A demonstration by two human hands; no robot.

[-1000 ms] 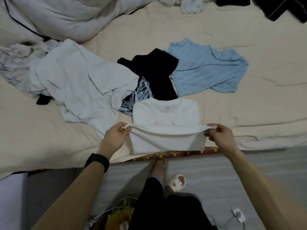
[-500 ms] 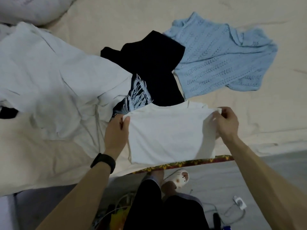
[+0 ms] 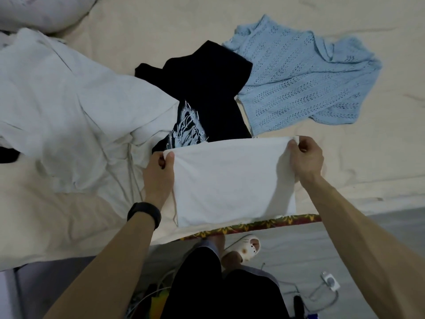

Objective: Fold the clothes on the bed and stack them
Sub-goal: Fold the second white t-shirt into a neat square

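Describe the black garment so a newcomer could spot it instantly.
On the beige bed sheet, look just beyond the folded white shirt held at the near edge. The black shirt lies between a big pale grey garment and a light blue knit top. Only it carries a white line print.

Folded white shirt [image 3: 232,180] flat at bed [image 3: 345,171] edge

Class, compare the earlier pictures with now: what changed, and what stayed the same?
The left hand and right hand carried the near hem of the white T-shirt away from the person, over its neckline, folding it in half. They still pinch that edge's corners. The black shirt, blue knit top and grey garment stayed put.
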